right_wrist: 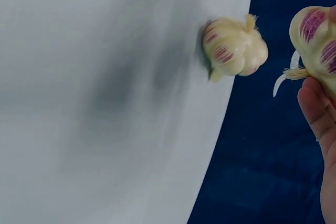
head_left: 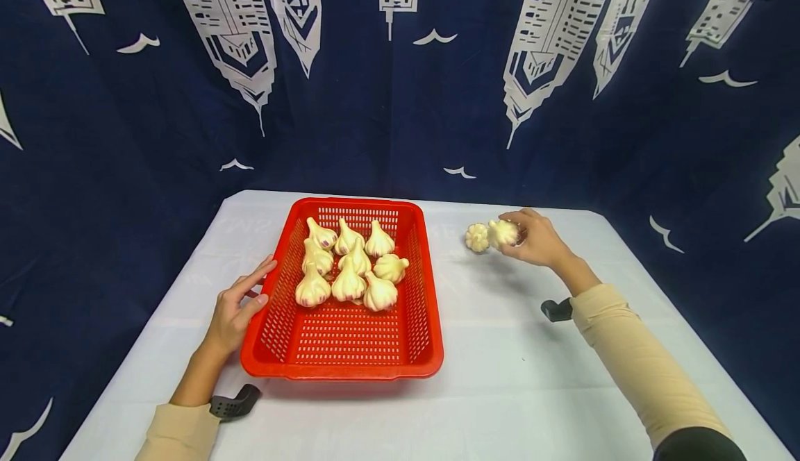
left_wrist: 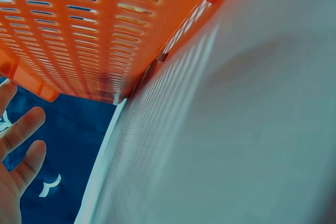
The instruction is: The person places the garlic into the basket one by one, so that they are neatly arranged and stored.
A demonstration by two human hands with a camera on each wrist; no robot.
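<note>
In the head view my right hand [head_left: 535, 237] pinches a garlic bulb [head_left: 503, 233] between thumb and fingers, raised over the right part of the table. Another garlic bulb [head_left: 477, 237] lies on the white cloth just left of it. The right wrist view shows the held bulb [right_wrist: 319, 45] with its purple streaks and root tuft, apart from the lying bulb [right_wrist: 234, 48]. My left hand [head_left: 233, 314] rests its extended fingers against the left rim of a red perforated plastic basket [head_left: 350, 339]. Several garlic bulbs [head_left: 350, 277] sit grouped in rows toward the basket's far end.
A white cloth covers the table [head_left: 494, 364], whose far edge meets a dark blue curtain [head_left: 387, 121] with white building and bird prints. Black straps with small devices [head_left: 236, 403] are on both wrists.
</note>
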